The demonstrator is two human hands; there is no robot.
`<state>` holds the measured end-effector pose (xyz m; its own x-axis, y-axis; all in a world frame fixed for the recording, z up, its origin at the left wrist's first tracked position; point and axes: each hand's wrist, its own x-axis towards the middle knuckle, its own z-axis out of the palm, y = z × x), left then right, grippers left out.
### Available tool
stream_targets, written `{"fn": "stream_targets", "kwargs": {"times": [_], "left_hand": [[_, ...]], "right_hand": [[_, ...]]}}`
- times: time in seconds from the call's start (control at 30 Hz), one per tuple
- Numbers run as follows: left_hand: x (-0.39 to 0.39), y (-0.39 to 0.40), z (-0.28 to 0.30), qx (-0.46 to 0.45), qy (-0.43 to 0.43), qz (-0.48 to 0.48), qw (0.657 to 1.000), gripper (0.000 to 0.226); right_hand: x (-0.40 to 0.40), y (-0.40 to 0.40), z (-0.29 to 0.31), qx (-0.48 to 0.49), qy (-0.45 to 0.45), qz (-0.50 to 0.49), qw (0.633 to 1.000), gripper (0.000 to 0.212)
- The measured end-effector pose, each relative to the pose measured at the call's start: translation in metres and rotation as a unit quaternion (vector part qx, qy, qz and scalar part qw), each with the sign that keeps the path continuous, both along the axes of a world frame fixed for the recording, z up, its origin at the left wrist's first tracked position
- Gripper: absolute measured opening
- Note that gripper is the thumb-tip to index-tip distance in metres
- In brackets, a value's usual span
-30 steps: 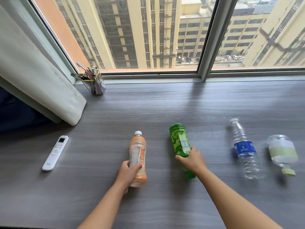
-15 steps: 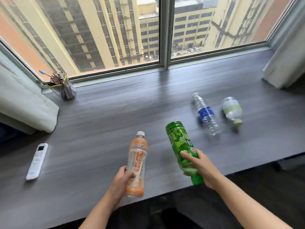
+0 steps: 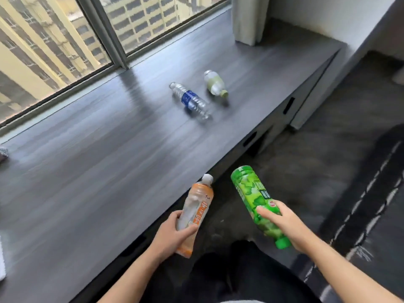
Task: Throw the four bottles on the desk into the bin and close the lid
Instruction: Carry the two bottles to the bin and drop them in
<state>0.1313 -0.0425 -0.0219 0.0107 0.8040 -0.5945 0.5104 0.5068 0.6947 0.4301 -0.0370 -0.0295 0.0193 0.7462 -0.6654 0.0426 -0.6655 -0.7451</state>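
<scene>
My left hand (image 3: 172, 234) grips an orange-labelled bottle (image 3: 197, 209) with a white cap, held at the desk's front edge. My right hand (image 3: 284, 224) grips a green bottle (image 3: 251, 193) around its lower half, cap end toward me, out over the floor. On the dark wooden desk (image 3: 98, 171) lie two more bottles: a clear one with a blue label (image 3: 190, 100) and, to its right, a short one with a pale green label and green cap (image 3: 215, 85). No bin is in view.
The window (image 3: 65, 40) runs along the desk's far side, with a curtain (image 3: 247, 18) at the right end. Drawer fronts with slot handles (image 3: 289, 104) sit under the desk. Dark carpet (image 3: 317, 160) lies to the right, and my dark trousers (image 3: 229, 274) are below.
Both hands have lifted their bottles off the desk and drawn them back past its front edge. My view has swung right, leaving the remote and pen holder out of sight.
</scene>
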Motion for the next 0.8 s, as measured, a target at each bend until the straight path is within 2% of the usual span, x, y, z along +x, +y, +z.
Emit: {"fn": "stream_targets", "kwargs": {"times": [0.2, 0.4, 0.63, 0.8], "left_hand": [[0.05, 0.002, -0.027, -0.02, 0.112, -0.108, 0.988, 0.051], [0.092, 0.013, -0.054, -0.051, 0.182, -0.177, 0.966, 0.056], [0.119, 0.033, -0.066, -0.08, 0.24, -0.205, 0.945, 0.059], [0.142, 0.074, -0.073, -0.103, 0.259, -0.229, 0.933, 0.06]], "right_hand": [[0.092, -0.068, -0.021, -0.046, -0.076, -0.097, 0.991, 0.034], [0.161, -0.12, -0.039, -0.115, -0.142, -0.121, 0.976, 0.039], [0.201, -0.136, -0.045, -0.156, -0.17, -0.16, 0.96, 0.049], [0.218, -0.131, -0.055, -0.186, -0.172, -0.185, 0.95, 0.037]]}}
